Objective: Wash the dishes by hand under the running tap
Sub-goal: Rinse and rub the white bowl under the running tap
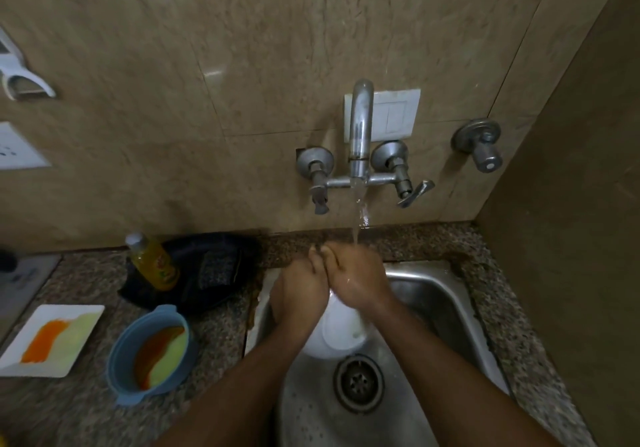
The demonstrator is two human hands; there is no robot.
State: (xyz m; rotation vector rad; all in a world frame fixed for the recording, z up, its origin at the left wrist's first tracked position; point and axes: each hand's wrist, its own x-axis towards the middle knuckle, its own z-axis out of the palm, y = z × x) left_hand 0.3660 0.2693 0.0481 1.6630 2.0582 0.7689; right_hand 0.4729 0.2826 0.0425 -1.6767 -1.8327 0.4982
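Nearest the viewer, the steel sink (446, 308) shows its drain (358, 382) uncovered, with water drops on the near floor of the basin. Just beyond the drain a white bowl (341, 339) lies in the basin, partly hidden under the wrists; whether either hand touches it cannot be told.

Above the bowl, the left hand (299, 294) and right hand (356, 280) are pressed together, fingers pointing away toward the wall. They hold no dish. The fingers of both look loosely extended against one another, not clenched. The stream from the tap (360, 128) lands on the right hand near the knuckles.

On the counter (221, 335) to the left wait a blue bowl (149, 353) and, further left, a white square plate (52, 339), both smeared with orange and pale green residue. Behind them a yellow bottle (152, 263), likely dish soap, stands on a dark cloth (211, 270).

Assessment: the step in hand appears to be wetting or rinsing the hands over the white bowl; washing is at an early stage, two soiled items untouched.

Recommendations:
- Keep the hands low in the basin so the stream does not splash over the far rim.
- Lift the white bowl with one hand gripping its rim and tilt its inside to the stream, rubbing with the other.
- Wet fingers on glazed ware slip; grip firmly.
- Keep the drain unobstructed.
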